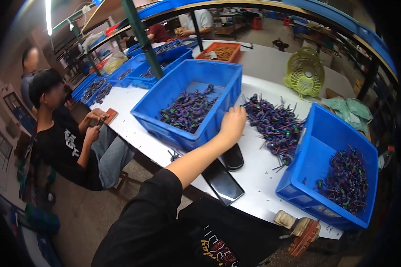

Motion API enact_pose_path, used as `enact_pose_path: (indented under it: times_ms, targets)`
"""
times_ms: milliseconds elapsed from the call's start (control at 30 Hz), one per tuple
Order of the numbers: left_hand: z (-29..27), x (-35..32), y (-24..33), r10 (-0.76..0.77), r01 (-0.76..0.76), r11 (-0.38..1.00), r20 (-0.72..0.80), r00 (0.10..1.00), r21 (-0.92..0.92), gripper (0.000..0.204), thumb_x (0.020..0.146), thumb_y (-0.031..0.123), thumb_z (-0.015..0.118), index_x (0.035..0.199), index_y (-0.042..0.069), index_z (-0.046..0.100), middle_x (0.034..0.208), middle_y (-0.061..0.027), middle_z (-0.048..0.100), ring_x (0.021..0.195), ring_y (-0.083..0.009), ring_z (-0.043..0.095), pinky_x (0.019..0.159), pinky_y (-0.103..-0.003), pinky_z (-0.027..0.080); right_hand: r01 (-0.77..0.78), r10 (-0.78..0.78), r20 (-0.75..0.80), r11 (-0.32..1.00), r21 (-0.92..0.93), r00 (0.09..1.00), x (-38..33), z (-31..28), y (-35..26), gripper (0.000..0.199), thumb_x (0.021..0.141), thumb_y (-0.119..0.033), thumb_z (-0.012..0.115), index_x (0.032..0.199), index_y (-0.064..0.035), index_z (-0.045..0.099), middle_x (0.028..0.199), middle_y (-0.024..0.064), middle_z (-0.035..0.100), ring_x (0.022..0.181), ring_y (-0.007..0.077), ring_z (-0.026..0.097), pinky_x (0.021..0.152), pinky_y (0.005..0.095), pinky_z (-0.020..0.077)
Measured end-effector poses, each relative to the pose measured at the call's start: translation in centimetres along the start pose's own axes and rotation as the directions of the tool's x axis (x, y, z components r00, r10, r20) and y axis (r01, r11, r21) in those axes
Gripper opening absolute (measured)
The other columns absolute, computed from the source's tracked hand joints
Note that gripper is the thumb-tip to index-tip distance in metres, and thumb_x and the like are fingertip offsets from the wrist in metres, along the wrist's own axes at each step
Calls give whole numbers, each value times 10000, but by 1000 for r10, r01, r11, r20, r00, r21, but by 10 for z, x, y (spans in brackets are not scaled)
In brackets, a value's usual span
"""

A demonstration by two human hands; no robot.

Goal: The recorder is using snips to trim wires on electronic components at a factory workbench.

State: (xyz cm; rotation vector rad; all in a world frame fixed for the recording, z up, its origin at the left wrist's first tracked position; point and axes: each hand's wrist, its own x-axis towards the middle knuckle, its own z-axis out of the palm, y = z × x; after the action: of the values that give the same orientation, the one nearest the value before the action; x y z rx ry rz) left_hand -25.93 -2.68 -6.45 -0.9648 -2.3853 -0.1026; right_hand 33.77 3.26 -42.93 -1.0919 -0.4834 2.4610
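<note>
The loose heap of small purple-and-green wired parts [274, 122] lies on the white table [254, 178] between 2 blue plastic bins, and our left hand [232, 124] rests curled at its edge, grip unclear, so we should pinch 1 piece cleanly.

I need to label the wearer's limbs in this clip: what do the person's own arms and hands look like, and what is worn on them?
Only one arm shows, coming up from the lower edge. It wears a short black sleeve ending near the elbow; the forearm below it is bare. The hand is bare too: no glove, ring, watch or strap visible. Which arm it is cannot be told. No other hand of the wearer is in view.
</note>
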Motion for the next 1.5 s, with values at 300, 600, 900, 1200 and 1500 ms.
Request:
enact_pose_path:
  times_ms: [300, 600, 900, 1200, 1500]
  targets:
    - [-139, -93, 57, -287, -8, 489, -170, 943, -872, 212, 899, -29, 661, 1093, 9, 584, 965, -123, 577, 763, -222, 558, 680, -318, 489, 223, -211, 134, 971, -83, 968, 8, 125, -52, 124, 1051, -172, 459, 1031, -142, 578, 875, -9, 564, 722, 107, 469, 673, 296, 423]
    - [-189, -173, 142, 111, -146, -31, -149, 983, -989, 387, 804, -59, 766, 1188, -24, 727, 924, -71, 692, 722, -165, 591, 659, -246, 499, 691, -743, -173, 666, -281, 646, -168, 171, -148, 125, 1031, -93, 505, 925, -158, 518, 761, -32, 479, 621, 92, 373, 558, 282, 363]
    - [-189, -180, 224, 30, -226, -11, -226, 974, -974, 338, 784, -53, 780, 1112, -11, 708, 875, -65, 658, 654, -164, 553, 584, -245, 463, 672, -821, 126, 355, -650, 556, -208, 343, -164, 344, 892, 17, 643, 1234, -18, 658, 1008, 57, 675, 899, 136, 594, 841, 257, 478]
    - [-175, -182, 229, 60, -331, 78, -327, 943, -940, 329, 778, -43, 797, 1092, -15, 702, 831, -54, 625, 655, -172, 556, 591, -261, 470, 695, -799, 227, 298, -655, 556, -184, 340, -178, 206, 890, 13, 675, 1092, -24, 686, 990, 48, 675, 842, 106, 569, 773, 227, 466]
    - [-164, -171, 209, 256, -302, -27, -298, 919, -953, 424, 776, -90, 757, 1189, -5, 710, 855, -67, 615, 692, -178, 558, 659, -267, 495, 628, -728, 173, 415, -658, 663, -177, 353, -188, 66, 914, -18, 664, 976, -32, 681, 845, 2, 644, 704, 73, 498, 657, 209, 413]
